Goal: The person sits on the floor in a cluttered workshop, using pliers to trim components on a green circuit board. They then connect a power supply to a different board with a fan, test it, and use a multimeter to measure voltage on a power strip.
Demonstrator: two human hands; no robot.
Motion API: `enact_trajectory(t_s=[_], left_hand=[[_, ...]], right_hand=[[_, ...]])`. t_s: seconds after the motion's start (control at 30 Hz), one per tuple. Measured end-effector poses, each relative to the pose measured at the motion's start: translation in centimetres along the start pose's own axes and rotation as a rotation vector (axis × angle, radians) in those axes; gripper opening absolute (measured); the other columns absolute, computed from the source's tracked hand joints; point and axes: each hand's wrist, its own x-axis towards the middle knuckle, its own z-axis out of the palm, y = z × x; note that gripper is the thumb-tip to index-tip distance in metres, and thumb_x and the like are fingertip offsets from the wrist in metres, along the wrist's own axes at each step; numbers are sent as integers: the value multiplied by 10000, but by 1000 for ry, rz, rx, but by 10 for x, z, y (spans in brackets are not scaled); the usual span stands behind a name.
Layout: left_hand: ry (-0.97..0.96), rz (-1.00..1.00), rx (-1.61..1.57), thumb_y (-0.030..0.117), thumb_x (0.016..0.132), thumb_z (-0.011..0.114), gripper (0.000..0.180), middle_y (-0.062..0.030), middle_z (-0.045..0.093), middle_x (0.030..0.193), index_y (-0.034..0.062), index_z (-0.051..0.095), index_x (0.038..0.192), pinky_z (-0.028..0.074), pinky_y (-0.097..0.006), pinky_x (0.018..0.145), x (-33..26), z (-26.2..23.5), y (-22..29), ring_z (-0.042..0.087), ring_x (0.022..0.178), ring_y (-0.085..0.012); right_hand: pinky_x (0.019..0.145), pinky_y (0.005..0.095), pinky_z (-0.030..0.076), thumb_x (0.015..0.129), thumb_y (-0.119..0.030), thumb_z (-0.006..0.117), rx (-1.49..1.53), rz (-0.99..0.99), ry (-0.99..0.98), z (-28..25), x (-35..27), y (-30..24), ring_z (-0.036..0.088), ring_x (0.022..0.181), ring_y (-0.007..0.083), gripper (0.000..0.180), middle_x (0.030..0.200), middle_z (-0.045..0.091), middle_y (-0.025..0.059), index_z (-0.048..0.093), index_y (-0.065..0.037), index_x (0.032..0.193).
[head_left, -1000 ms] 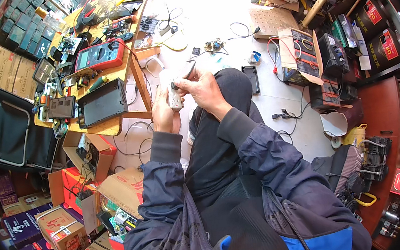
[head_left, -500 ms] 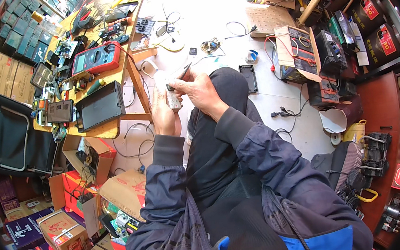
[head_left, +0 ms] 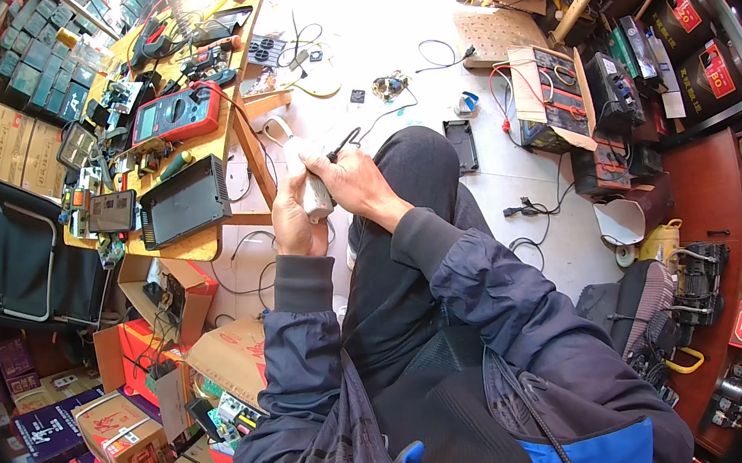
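A white power strip (head_left: 317,203) is tilted over the gap between the workbench and my knee, its white cord running up toward the bench leg. My left hand (head_left: 295,226) is closed around the strip from the left side. Pressed against its upper part, my right hand (head_left: 354,181) has its fingers bent round the end of a black cord (head_left: 344,143). The plug at that end is mostly hidden by the fingers, so I cannot tell whether it sits in a socket. The cord trails toward a small circuit assembly with a coil (head_left: 391,86) on the floor.
On the wooden workbench (head_left: 198,242) at left lie a red multimeter (head_left: 176,113), a black open casing (head_left: 185,209) and circuit boards. Cartons (head_left: 120,434) crowd the lower left. Batteries in a torn carton (head_left: 547,92) stand at right, near a black tray (head_left: 461,146) and loose cables.
Both hands have shifted slightly left with the power strip. My right hand has turned over the strip's upper part, and the black cord now bends above the fingers.
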Motion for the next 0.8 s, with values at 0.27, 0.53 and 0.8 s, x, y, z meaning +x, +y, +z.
enact_trajectory(t_s=[0.27,0.53,0.8], left_hand=[[-63,-57,-70,399,1060,473,337,-8,691,1122,162,613,1254,560,-360,793,-8,15,5,685,972,-168],[-20,-100,-57,477,1072,469,398,-18,690,1139,169,591,1293,585,-367,781,-10,17,9,694,985,-175],[-93,-65,-150,397,1091,468,383,-58,702,1143,99,590,1298,601,-362,825,2,4,-1,710,994,-188]], right_hand=[[708,420,560,940,-537,605,-27,-5,-2,-3,-5,-5,744,763,387,699,759,682,327,697,149,848],[721,418,565,941,-517,606,-28,-20,-21,1,-2,3,745,774,393,677,770,679,336,698,149,862],[708,424,561,948,-555,600,-49,-28,-24,1,-2,4,741,776,408,723,762,675,335,694,155,848]])
